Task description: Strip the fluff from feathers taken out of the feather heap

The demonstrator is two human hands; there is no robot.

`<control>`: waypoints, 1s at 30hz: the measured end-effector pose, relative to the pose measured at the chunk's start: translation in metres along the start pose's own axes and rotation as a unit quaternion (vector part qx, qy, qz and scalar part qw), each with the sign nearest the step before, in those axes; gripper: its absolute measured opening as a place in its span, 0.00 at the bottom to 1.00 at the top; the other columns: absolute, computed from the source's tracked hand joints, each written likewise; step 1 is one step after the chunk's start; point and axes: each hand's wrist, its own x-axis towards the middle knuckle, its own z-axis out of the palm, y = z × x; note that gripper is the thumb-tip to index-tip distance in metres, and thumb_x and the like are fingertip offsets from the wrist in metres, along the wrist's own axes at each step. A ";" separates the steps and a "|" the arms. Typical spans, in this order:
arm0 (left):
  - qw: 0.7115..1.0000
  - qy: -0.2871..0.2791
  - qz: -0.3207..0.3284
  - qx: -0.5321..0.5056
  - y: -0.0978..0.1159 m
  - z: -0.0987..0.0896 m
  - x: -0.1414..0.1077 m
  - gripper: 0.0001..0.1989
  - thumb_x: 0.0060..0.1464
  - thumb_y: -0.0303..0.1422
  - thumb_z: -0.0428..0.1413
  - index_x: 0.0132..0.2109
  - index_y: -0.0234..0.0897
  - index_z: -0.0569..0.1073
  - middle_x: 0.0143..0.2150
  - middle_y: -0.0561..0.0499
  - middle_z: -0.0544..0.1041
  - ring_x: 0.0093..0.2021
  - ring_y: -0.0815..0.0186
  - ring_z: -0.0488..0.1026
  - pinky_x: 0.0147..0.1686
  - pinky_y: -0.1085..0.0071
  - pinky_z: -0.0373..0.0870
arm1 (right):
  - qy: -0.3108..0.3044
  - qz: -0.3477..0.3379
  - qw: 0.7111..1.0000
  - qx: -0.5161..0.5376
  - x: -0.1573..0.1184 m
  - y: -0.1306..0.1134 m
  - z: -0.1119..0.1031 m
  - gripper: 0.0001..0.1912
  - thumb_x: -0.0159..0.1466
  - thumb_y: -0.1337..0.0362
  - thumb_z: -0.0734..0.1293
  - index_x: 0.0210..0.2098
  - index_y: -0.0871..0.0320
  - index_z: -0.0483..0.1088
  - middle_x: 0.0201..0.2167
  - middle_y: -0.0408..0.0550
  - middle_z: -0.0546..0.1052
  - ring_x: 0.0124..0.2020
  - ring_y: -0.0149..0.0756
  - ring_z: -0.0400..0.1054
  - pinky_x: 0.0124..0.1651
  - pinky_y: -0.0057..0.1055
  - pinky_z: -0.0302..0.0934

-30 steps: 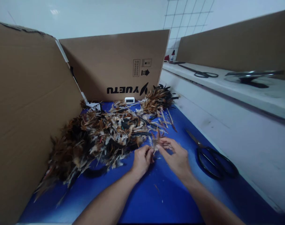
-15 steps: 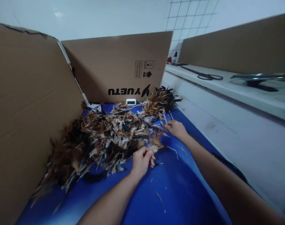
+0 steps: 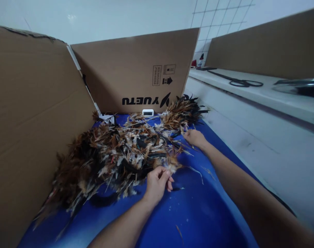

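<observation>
A wide heap of brown, black and white feathers (image 3: 125,148) covers the blue surface (image 3: 198,206). My left hand (image 3: 159,181) is closed at the heap's near right edge, its thumb and fingers pinching a light brown feather (image 3: 173,163). Farther back and to the right, my right hand (image 3: 194,137) has its fingers pressed together beside the heap; what they hold, if anything, is too small to make out. Just behind it lies a bundle of brown and black feathers (image 3: 184,112), tips pointing right.
Cardboard panels stand at the left (image 3: 35,113) and back (image 3: 115,72). A small white digital display (image 3: 148,112) rests against the back panel. On the white ledge (image 3: 273,96) at right lie black scissors (image 3: 244,82), with a small bottle (image 3: 201,60) farther back.
The view has shifted slightly, moving the background to the right. My right hand has moved a little left relative to the feather bundle; my left hand keeps its pinch.
</observation>
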 end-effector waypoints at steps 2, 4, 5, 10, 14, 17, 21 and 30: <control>1.000 0.003 -0.002 -0.003 0.001 0.000 0.000 0.15 0.53 0.40 0.53 0.26 0.33 0.68 0.14 0.56 0.67 0.13 0.75 0.61 0.16 0.78 0.59 | 0.020 -0.005 0.998 0.061 -0.002 0.002 -0.016 0.06 0.55 0.68 0.64 0.23 0.61 0.70 0.27 0.54 0.76 0.34 0.41 0.71 0.37 0.31 0.61; 1.000 0.005 -0.004 -0.005 0.000 0.000 0.001 0.15 0.53 0.40 0.53 0.26 0.33 0.68 0.14 0.56 0.67 0.13 0.75 0.61 0.16 0.77 0.59 | 0.045 -0.010 0.990 0.133 -0.007 0.003 -0.035 0.05 0.57 0.68 0.62 0.27 0.62 0.69 0.27 0.52 0.76 0.30 0.35 0.69 0.33 0.28 0.60; 1.000 0.006 -0.004 -0.004 0.000 0.000 0.001 0.15 0.54 0.40 0.53 0.26 0.33 0.68 0.14 0.55 0.67 0.13 0.75 0.61 0.16 0.77 0.59 | 0.055 -0.013 0.984 0.169 -0.011 0.003 -0.044 0.05 0.58 0.67 0.61 0.30 0.62 0.68 0.27 0.51 0.75 0.27 0.32 0.68 0.31 0.27 0.60; 1.000 0.005 -0.008 -0.003 -0.001 -0.001 0.001 0.15 0.54 0.39 0.53 0.26 0.33 0.68 0.14 0.55 0.67 0.13 0.75 0.61 0.17 0.77 0.59 | 0.064 -0.043 0.916 0.394 -0.043 0.001 -0.078 0.08 0.56 0.68 0.64 0.36 0.60 0.69 0.24 0.43 0.72 0.22 0.25 0.63 0.25 0.25 0.55; 1.000 0.005 -0.012 -0.009 -0.001 -0.001 0.000 0.15 0.54 0.40 0.53 0.27 0.33 0.68 0.15 0.56 0.67 0.13 0.75 0.61 0.16 0.77 0.59 | -0.004 0.003 0.828 0.561 -0.080 -0.001 -0.085 0.08 0.48 0.68 0.69 0.29 0.62 0.74 0.22 0.48 0.73 0.24 0.29 0.66 0.26 0.29 0.57; 1.000 -0.001 -0.009 -0.008 0.000 -0.001 0.000 0.15 0.54 0.40 0.53 0.27 0.33 0.68 0.15 0.56 0.67 0.14 0.75 0.61 0.17 0.78 0.60 | -0.064 -0.001 0.808 0.586 -0.110 -0.006 -0.077 0.13 0.44 0.68 0.72 0.32 0.60 0.76 0.23 0.49 0.75 0.24 0.32 0.67 0.25 0.29 0.58; 1.000 -0.013 -0.009 -0.025 0.002 -0.001 0.000 0.15 0.54 0.41 0.53 0.27 0.33 0.68 0.15 0.56 0.66 0.14 0.75 0.61 0.16 0.78 0.60 | -0.100 0.002 0.807 0.582 -0.148 -0.021 -0.054 0.15 0.42 0.66 0.75 0.30 0.59 0.76 0.24 0.49 0.76 0.25 0.35 0.70 0.26 0.30 0.62; 1.000 -0.022 -0.010 -0.015 0.006 0.001 -0.002 0.16 0.52 0.42 0.54 0.27 0.33 0.68 0.15 0.56 0.67 0.14 0.74 0.61 0.16 0.77 0.60 | -0.055 -0.045 0.833 0.548 -0.184 -0.030 -0.006 0.08 0.48 0.61 0.73 0.24 0.58 0.74 0.30 0.47 0.75 0.23 0.28 0.66 0.25 0.28 0.64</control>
